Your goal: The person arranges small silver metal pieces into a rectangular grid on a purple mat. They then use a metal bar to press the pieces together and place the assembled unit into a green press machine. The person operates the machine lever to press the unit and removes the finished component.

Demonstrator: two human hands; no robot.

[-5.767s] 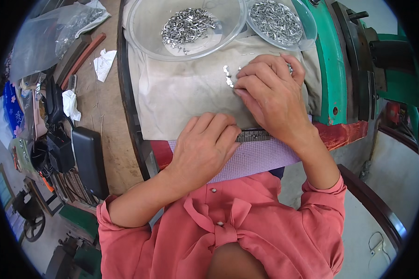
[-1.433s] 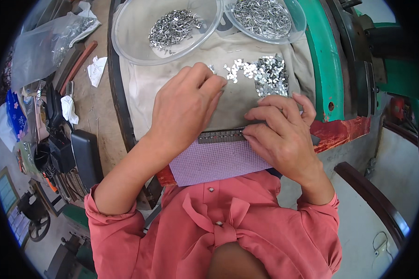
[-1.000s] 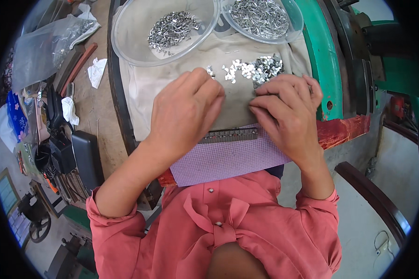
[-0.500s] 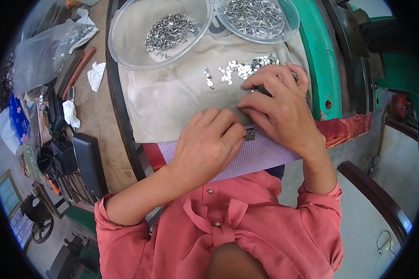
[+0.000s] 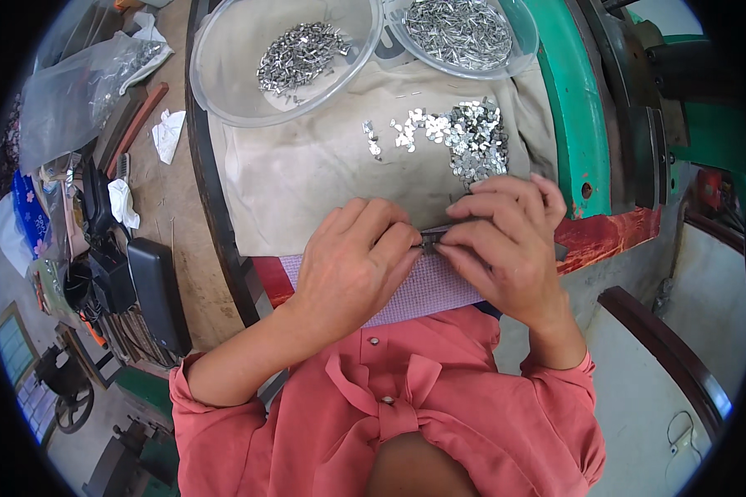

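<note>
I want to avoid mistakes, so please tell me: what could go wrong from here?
The right hand is close to the pile of small, flat, silver metal pieces and might scatter some. The narrow, dark metal strip shows between that hand and the left hand; it may shift if bumped.

1. Exposure: bright, even, diffuse light covers the beige cloth and pink shirt. The exact source direction cannot be determined.
2. Glare: the scattered metal discs reflect near-white. The chair arm carries a bluish-white highlight at its lower end.
3. Shadows: soft shading marks the cloth folds. The machine's black parts at right read dark, with reduced detail.
4. Distortion: the wooden tabletop's edge bows strongly. Black vignetting encloses the circular field.
5. Sharpness: the left hand and right hand are reasonably clear. Detail between their fingertips is too small to resolve. Peripheral objects at left appear soft.
</note>
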